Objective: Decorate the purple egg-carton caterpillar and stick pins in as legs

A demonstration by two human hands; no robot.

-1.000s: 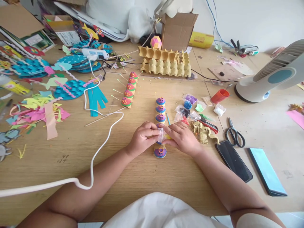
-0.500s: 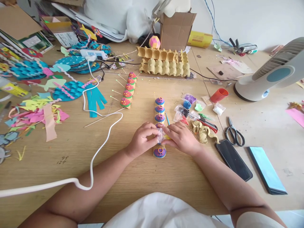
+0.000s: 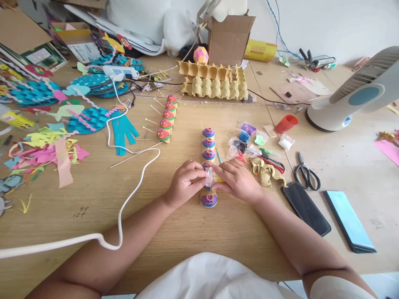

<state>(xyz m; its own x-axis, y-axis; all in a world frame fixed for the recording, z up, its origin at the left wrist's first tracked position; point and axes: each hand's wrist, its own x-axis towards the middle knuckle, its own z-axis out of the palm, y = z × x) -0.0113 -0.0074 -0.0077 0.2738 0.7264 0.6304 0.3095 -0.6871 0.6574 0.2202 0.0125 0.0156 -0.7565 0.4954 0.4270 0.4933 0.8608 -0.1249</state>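
Between my two hands is a small clear plastic bag (image 3: pixel 209 177) with something yellow at its right end. My left hand (image 3: pixel 188 182) pinches the bag's left edge between thumb and fingers. My right hand (image 3: pixel 238 179) has its fingers closed on the bag's yellow end, partly covering it. Below the bag, a row of egg-carton cups with purple-and-blue clay faces (image 3: pixel 208 154) runs away from me on the table; my hands hide part of its middle. Beside it, to the right, lies a thin blue stick (image 3: pixel 219 155).
Small bags of coloured clay (image 3: pixel 246 137), a red box cutter (image 3: pixel 272 162), scissors (image 3: pixel 306 172) and a phone (image 3: pixel 305 209) lie on the right. A red-and-green egg-carton row (image 3: pixel 167 118) stands further left. A white cable (image 3: pixel 137 191) crosses the left side. A fan (image 3: pixel 349 97) stands far right.
The camera view has shifted very slightly. Both hands keep their grip on the small bag, which has barely moved.
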